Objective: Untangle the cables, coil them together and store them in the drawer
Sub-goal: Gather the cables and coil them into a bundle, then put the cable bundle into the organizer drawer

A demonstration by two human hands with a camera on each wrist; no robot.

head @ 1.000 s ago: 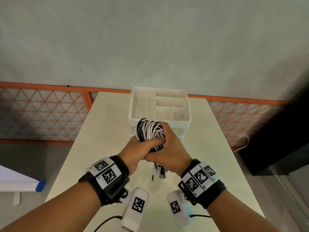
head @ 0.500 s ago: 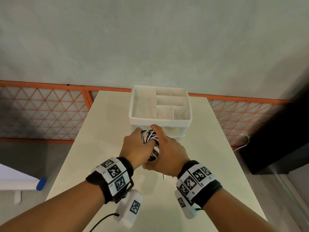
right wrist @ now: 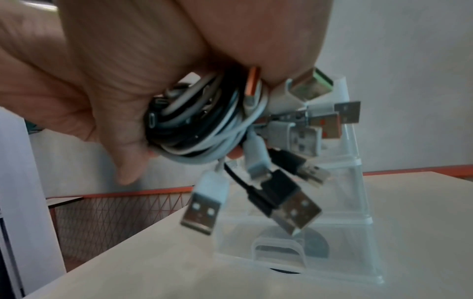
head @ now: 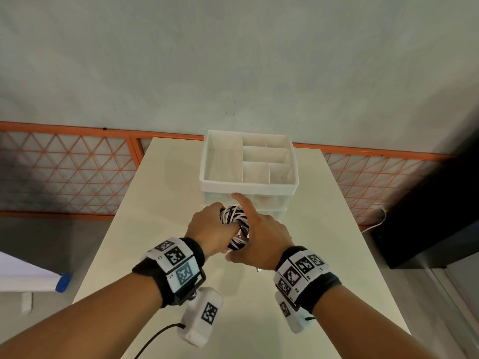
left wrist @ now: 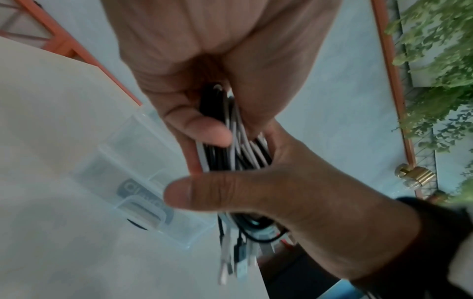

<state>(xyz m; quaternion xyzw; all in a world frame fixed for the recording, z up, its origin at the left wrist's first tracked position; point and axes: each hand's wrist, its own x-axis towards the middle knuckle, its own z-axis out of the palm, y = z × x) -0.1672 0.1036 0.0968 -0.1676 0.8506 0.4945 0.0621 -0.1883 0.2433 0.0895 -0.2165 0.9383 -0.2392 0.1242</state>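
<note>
Coiled black and white USB cables [head: 234, 228] held above the cream tabletop [head: 166, 203], just before the clear plastic drawer unit [head: 259, 203] with its white divided tray [head: 248, 186]; left hand [head: 210, 233], fingers curled round the coil; right hand [head: 261, 240] grips the coil's right side, index finger extended; plug ends [right wrist: 279, 202] dangle beneath.
</note>
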